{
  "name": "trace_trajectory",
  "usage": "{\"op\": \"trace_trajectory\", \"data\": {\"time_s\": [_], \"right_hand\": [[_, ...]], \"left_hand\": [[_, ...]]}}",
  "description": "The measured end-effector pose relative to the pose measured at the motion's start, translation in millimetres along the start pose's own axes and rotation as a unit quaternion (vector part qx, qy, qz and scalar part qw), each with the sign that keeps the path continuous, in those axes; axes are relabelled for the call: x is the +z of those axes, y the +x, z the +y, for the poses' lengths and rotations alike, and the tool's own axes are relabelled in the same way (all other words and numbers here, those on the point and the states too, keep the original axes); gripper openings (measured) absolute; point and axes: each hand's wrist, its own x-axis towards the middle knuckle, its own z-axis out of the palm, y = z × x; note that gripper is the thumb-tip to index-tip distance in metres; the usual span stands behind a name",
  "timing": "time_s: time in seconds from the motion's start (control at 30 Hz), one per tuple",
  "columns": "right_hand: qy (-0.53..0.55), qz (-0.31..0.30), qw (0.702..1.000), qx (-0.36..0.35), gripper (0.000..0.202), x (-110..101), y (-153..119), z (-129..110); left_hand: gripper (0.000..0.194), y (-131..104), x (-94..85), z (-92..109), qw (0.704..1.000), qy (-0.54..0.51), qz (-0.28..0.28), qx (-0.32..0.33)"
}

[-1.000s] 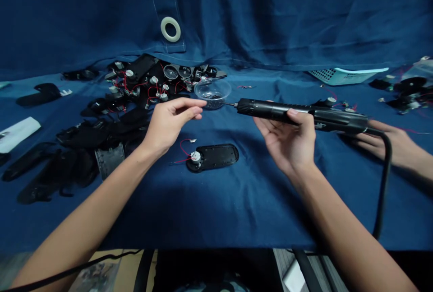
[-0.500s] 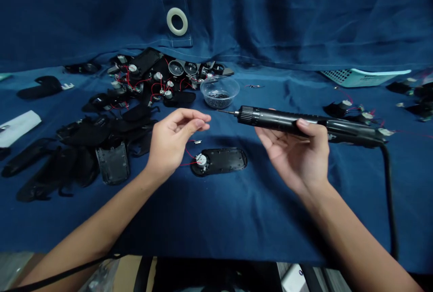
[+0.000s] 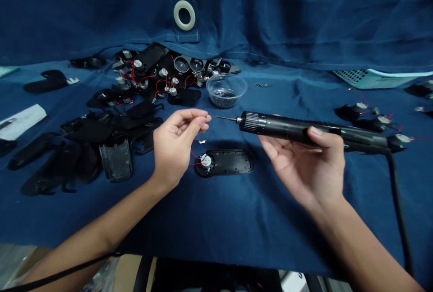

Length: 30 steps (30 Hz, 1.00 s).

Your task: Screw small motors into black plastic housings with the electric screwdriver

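Two-handed step: pinching left grip point(image 3: 174, 147) together, on what, cannot tell; clasping electric screwdriver point(image 3: 280, 128) in right grip point(image 3: 314, 172). Probably loading bit point(image 3: 226, 118); calls next for steady alignment.

Assembly workshop, cloth-covered table point(image 3: 216, 220), corded screwdriver point(image 3: 284, 127), heaped black parts point(image 3: 153, 59) (some red-wired)

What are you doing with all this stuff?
Someone's right hand holds a black screwdriver. Its bit points at the left hand, whose finger and thumb tips are pinched together; whether they hold anything is too small to tell. A black shell lies on the blue cloth. Farther back is a clear bowl of tiny dark pieces.
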Motion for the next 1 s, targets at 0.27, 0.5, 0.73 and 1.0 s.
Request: {"op": "trace_trajectory", "data": {"time_s": [0.27,0.5,0.73,1.0], "right_hand": [[-0.01,-0.016,1.0,0.007,0.028,-1.5,-2.9,0.6],[-0.018,-0.045,0.999,0.006,0.034,-2.5,-3.3,0.6],[-0.015,-0.053,0.998,0.013,0.036,-1.6,-3.9,0.6],[-0.016,-0.038,0.999,0.027,0.036,0.3,-4.1,0.3]], "left_hand": [[0.007,1.4,0.1,-5.6,0.998,-0.045,-0.028,-0.024],[0.006,0.3,0.9,-5.2,0.998,-0.043,-0.038,-0.022],[0.008,-0.8,0.1,-6.6,0.997,-0.056,-0.039,-0.028],[0.008,0.7,-0.6,-8.8,0.998,-0.049,-0.035,-0.021]]}}
